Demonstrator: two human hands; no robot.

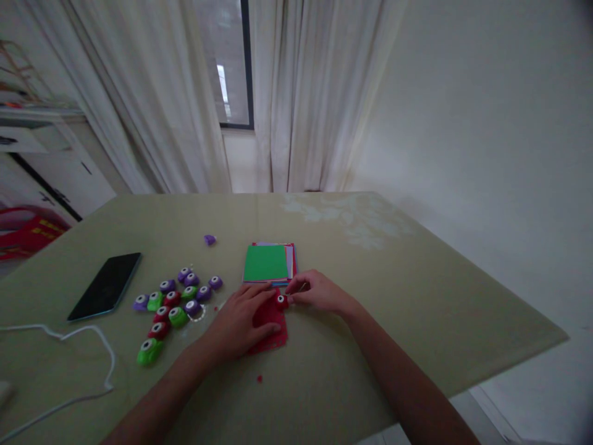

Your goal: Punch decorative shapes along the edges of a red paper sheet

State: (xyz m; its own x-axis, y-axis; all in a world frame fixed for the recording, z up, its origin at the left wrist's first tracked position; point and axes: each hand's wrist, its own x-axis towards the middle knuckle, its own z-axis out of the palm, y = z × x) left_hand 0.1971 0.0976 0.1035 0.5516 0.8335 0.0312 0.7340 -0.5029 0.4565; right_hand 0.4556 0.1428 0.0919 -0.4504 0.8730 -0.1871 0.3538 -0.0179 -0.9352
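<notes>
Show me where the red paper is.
In the head view, the red paper lies below and left of centre, partly under the left hand, nearer than the green sheet.

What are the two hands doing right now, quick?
Left hand: open, lying palm-down on the red paper.
Right hand: closed, fingertips holding the small red eyed piece at the paper's edge.

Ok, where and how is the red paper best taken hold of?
Probably by its near right corner, pinched between finger and thumb, coming from the right: the red paper is thin, that corner is uncovered, the left hand covers its left side, and the red piece sits farther up.
</notes>
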